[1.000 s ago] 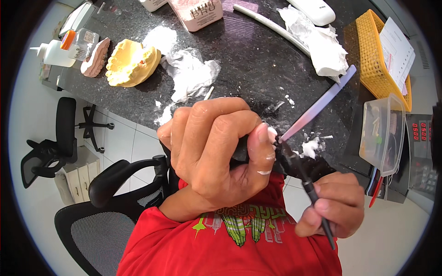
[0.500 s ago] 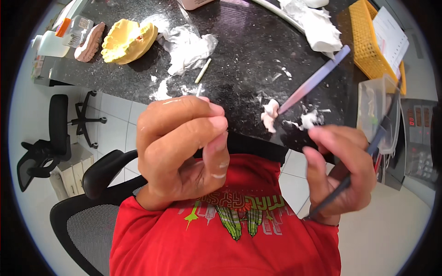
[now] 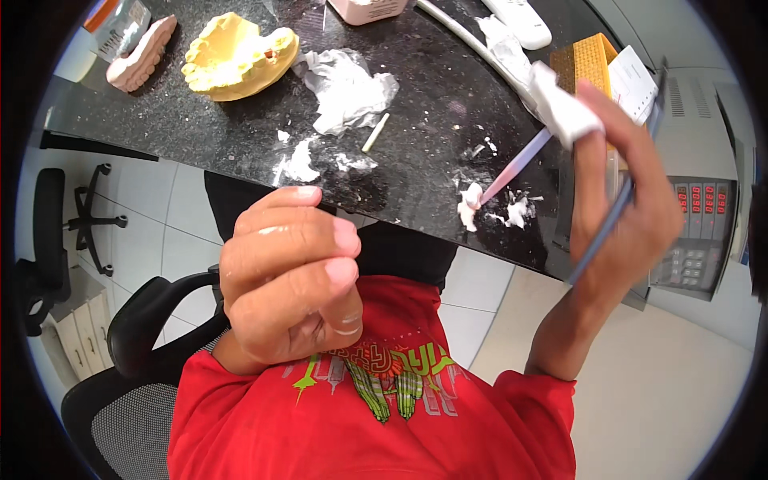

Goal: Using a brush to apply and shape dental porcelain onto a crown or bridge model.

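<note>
My right hand [image 3: 644,210] is lifted over the right side of the dark counter. Its fingers grip a crumpled white tissue [image 3: 570,112], smeared by motion. A slim dark-blue handle [image 3: 602,232] lies across the same hand; its working end cannot be made out. My left hand [image 3: 288,280] is curled in front of my chest, white smears on its fingers; whatever it may hold is hidden. A purple-pink tapered stick [image 3: 520,162] touches a pinkish-white lump of paste [image 3: 469,210] near the counter's edge. White residue [image 3: 518,210] sits beside it.
A yellow dental cast [image 3: 232,68], a pink dental model [image 3: 142,56] and a crumpled clear-white sheet [image 3: 348,88] lie at the left. A pale green stick [image 3: 374,133] is nearby. Right are a yellow basket [image 3: 592,52], a white hose [image 3: 464,38] and a device with red digits [image 3: 700,216].
My right hand has risen from the counter's near edge to the tissue and taken hold of it. The left hand has shifted slightly left and down. The view has turned somewhat.
</note>
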Available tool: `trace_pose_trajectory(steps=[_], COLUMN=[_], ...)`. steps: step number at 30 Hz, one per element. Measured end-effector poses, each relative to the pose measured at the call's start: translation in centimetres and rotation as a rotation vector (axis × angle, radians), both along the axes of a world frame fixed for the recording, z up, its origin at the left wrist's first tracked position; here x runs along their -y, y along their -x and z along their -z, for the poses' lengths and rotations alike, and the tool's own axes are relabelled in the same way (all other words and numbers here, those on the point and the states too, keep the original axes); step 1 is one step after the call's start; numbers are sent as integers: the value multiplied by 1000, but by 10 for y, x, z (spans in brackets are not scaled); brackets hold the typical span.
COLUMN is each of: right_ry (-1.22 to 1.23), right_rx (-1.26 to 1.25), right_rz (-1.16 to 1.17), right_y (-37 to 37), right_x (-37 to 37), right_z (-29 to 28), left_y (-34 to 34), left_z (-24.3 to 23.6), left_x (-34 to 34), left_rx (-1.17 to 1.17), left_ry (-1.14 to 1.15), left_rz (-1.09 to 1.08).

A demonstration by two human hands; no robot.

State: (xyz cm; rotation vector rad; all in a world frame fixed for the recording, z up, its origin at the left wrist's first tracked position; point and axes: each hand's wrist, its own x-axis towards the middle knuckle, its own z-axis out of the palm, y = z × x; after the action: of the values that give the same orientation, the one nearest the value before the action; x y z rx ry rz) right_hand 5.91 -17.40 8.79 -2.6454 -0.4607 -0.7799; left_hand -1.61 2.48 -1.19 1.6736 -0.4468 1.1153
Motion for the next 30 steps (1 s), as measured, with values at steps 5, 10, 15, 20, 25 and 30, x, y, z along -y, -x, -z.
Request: trace_pose_trajectory(steps=[5,10,15,20,25,30], right_ry=[96,143,173,170,-24,145], right_rx=[30,-20,-48,-27,58,-24], right_rz=[-375,-376,-376,-377,-221,143], right_y=[34,48,49,51,33,8], right_x=[3,-4,-6,-6,-1,4], right_z=[19,26,33,33,13,-20], left_y=[9,14,17,20,19,18], left_z=[12,18,20,20,15,11], left_x=[-5,-3,-6,-5,0,2], left_rx=[-48,-102,-114,-106,-102,-42], left_ry=[70,85,122,153,156,120], left_rz=[55,96,100,83,82,117])
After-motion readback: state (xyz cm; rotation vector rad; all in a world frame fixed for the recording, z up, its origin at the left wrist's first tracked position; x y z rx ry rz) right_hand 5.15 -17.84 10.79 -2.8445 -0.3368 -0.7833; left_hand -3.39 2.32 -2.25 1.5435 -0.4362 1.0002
